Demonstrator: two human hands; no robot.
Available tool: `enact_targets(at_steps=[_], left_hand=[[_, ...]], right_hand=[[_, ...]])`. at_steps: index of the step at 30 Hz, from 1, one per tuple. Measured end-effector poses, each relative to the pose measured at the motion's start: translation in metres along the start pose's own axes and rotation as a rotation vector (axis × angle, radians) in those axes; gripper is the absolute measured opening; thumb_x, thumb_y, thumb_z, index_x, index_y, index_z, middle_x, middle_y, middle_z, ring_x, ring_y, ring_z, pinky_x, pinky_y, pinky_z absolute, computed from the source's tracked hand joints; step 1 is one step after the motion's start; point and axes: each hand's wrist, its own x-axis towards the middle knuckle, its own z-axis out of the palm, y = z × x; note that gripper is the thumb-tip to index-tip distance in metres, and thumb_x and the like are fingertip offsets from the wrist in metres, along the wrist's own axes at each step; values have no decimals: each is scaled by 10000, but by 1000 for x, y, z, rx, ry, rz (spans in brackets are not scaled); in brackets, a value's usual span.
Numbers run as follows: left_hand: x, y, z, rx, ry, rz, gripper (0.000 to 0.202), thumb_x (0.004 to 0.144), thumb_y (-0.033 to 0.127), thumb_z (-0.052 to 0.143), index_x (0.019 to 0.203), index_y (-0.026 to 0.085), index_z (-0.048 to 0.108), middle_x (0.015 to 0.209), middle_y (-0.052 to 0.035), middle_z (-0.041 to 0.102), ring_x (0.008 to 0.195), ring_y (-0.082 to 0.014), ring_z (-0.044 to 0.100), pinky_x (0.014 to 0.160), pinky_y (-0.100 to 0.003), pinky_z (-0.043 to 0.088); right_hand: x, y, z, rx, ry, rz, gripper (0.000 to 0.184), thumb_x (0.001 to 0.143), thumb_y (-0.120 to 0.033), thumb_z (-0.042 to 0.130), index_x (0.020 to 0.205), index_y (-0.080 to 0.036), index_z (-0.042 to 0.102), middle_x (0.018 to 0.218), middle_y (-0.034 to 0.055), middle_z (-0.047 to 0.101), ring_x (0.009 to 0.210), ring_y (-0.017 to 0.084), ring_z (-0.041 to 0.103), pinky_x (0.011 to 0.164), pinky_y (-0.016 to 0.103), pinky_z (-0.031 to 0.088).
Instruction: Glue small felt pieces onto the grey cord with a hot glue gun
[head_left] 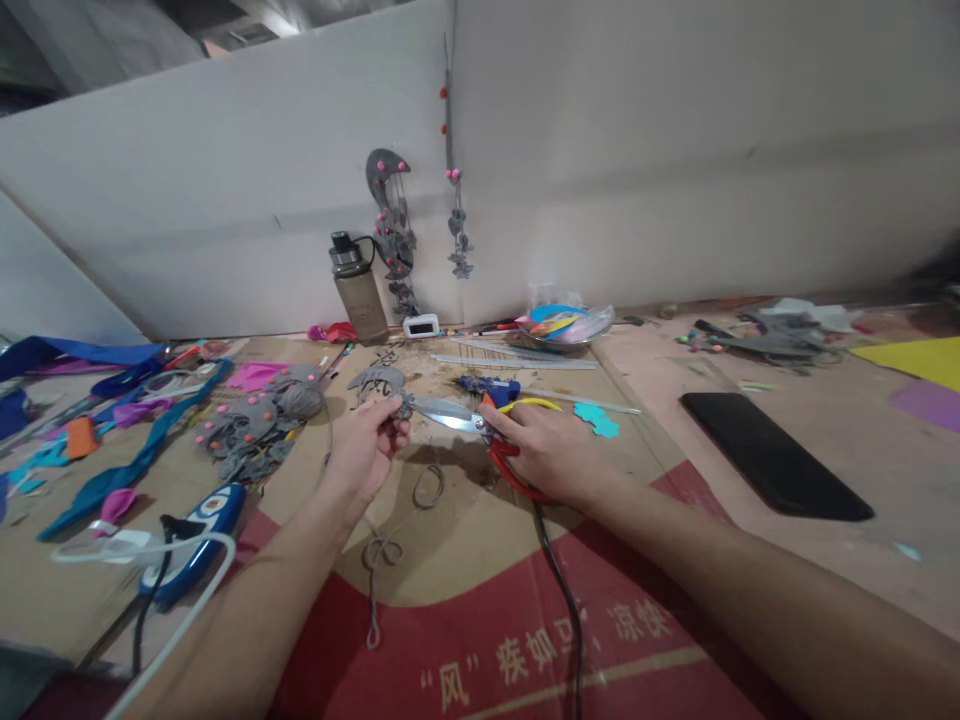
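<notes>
My right hand [551, 452] is closed around the red handles of a pair of scissors [450, 415], whose metal blades point left. Between the fingertips of my left hand [371, 440] is pinched a small grey felt piece [406, 404], right at the blade tips. Just beyond my left hand lies a larger grey felt shape [377, 382]. A grey cord [384, 550] trails in loops over the cardboard below my hands. Close behind the scissors lies a blue glue gun [489, 387], its dark cable running towards me under my right wrist.
A bottle [360, 295] and a small white digital clock [421, 327] stand by the white wall. Grey felt ornaments [391, 220] hang there. Felt scraps and a blue-white power strip [196, 540] lie left; a black phone [772, 455] lies right. Turquoise felt [598, 420] is beside my right hand.
</notes>
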Motion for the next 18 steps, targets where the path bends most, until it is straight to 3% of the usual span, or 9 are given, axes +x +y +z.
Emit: enact_targets(at_steps=[18], left_hand=[[1,2,1,-86,45,-171,99,744,170,627,712,123,547,576,7,521,453,-46,450,375,-133,328]], right_hand=[[-3,0,-2,-17,-8,-55,425,869,-305,396,1284,-258,473,849,65,623,675,164,506,558,288,186]])
